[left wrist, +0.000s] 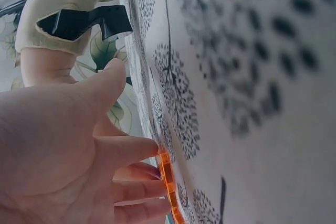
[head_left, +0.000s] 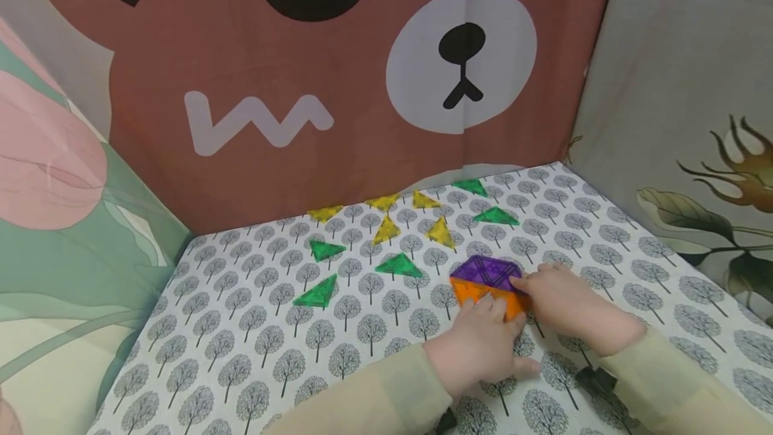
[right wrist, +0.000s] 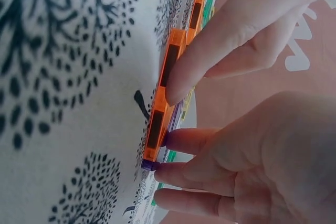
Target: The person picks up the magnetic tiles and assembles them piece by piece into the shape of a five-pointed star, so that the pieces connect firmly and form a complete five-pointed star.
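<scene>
- Left hand, loosely spread, presses the flat translucent orange plastic tiles in my head view; right hand, fingers extended, touches the translucent purple plastic trapezoid along their far edge.
- Left wrist: I see the thumb apart, fingertips on orange.
- Right wrist: fingertips touch the purple corner. I judge this as aligning; next calls for even pressure where colours meet.

Purple tiles, orange tiles, green triangles, yellow triangles, white cloth with dark tree print, reddish-brown backdrop
</scene>
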Demonstrator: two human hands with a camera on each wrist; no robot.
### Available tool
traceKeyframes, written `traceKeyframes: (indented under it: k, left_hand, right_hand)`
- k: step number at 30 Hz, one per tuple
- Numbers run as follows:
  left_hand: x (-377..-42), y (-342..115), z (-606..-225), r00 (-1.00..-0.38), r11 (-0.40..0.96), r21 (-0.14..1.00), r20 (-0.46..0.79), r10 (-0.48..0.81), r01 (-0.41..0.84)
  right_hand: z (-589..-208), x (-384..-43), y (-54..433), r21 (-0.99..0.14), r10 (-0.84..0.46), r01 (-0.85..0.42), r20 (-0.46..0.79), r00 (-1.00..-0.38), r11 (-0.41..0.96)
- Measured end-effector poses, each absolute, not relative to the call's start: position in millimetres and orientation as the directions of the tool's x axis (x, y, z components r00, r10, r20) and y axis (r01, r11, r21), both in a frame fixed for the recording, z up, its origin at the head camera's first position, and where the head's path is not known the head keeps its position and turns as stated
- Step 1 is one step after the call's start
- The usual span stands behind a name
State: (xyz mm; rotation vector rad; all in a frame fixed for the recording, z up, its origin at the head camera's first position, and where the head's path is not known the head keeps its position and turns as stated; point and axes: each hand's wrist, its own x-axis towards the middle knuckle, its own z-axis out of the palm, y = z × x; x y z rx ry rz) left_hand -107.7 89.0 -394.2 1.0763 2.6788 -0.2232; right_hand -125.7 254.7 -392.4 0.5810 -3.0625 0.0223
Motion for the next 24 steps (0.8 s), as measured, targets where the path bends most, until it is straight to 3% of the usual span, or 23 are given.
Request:
traceKeyframes:
  k: [8,13,18,24]
  left_hand:
    - [-110.4,72.9,-394.8,-0.701,0.735,0.005,-0.297,0.649,0.678]
    - [-127.0,41.6,-380.3,-0.742,0.774,0.004,-0.282,0.609,0.633]
    - [-148.4,17.7,-378.2,-0.792,0.831,0.023,-0.289,0.538,0.556]
    - [-150.1,1.9,-380.4,-0.787,0.837,0.067,-0.307,0.535,0.543]
  right_hand:
    - [-392.9,-130.6,250.2,-0.017,-0.390,-0.390,0.020,-0.921,0.921]
    - [-393.8,-138.5,251.5,-0.034,-0.412,-0.412,0.011,-0.911,0.911]
    - [-396.4,-149.9,255.4,-0.101,-0.428,-0.425,-0.011,-0.904,0.899]
    - [-399.0,-167.7,260.7,-0.218,-0.493,-0.476,-0.028,-0.869,0.852]
